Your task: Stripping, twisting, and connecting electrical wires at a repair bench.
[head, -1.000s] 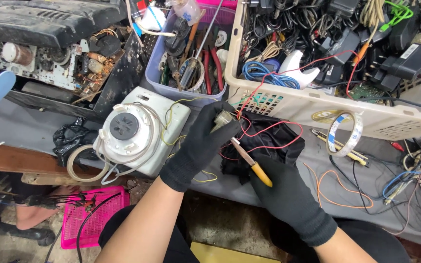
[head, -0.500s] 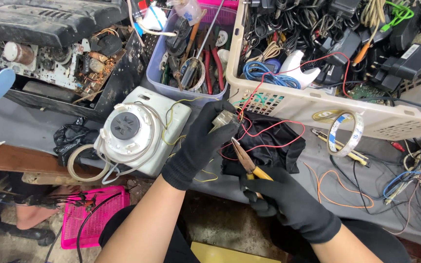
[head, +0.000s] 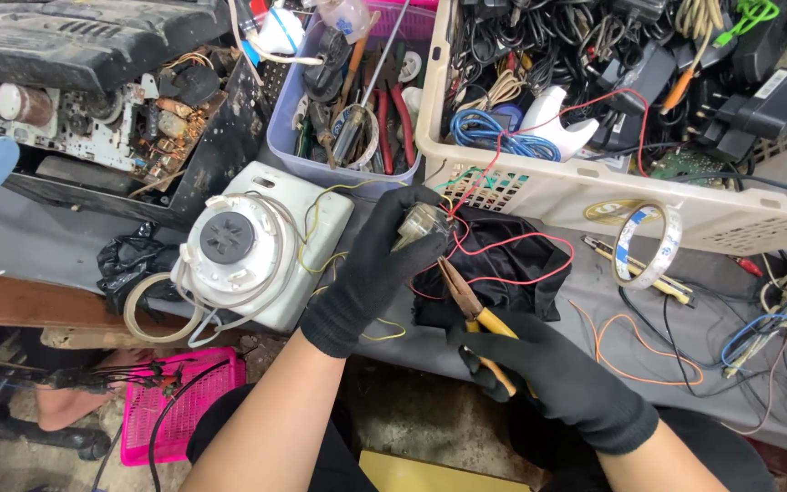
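In the head view, the work looks to be in the middle: the white appliance base (head: 261, 251) lies opened on the grey surface (head: 56, 241), its yellow wires loose. Right of the base, the left hand (head: 375, 264) has its fingers (head: 412, 205) clamped on a small clear part (head: 416, 221) with red wires (head: 503, 246). The right hand (head: 553, 378) is closed on yellow-handled pliers (head: 466, 305), whose tips reach just under the part.

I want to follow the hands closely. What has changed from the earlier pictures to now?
The right hand slid its yellow-handled pliers down and back from the small clear part. The left hand still holds that part, red wires attached. The white appliance has not moved.
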